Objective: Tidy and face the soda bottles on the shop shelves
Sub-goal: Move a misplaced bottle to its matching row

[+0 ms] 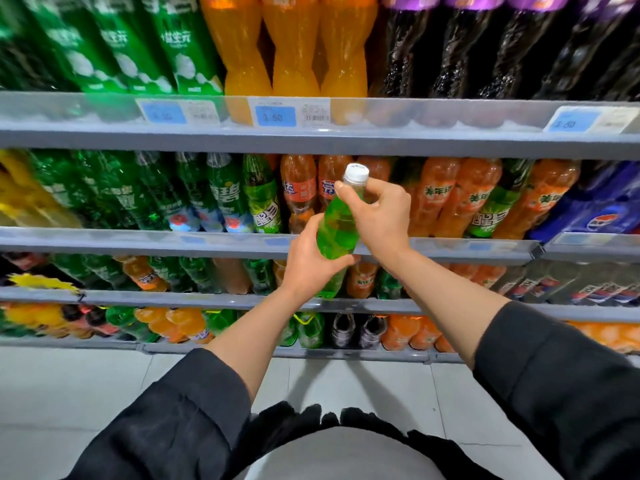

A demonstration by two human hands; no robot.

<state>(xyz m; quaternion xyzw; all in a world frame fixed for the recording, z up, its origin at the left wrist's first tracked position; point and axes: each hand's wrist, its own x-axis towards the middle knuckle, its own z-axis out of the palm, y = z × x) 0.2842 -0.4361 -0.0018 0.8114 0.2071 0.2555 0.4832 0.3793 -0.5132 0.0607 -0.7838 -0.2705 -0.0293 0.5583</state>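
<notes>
I hold a green soda bottle [337,226] with a white cap in front of the shelves, tilted slightly to the right. My left hand [311,259] wraps its lower body from the left. My right hand [379,213] grips its neck just under the cap. The bottle's base is hidden behind my left hand. Behind it, the second shelf [138,239] carries rows of green and orange soda bottles [299,192].
The top shelf [381,140] holds green cartons, tall orange bottles and dark purple-capped bottles, with price tags [275,116] on its rail. Blue cola bottles [599,209] stand at the right. Lower shelves hold mixed sodas. Grey tiled floor [86,393] lies below.
</notes>
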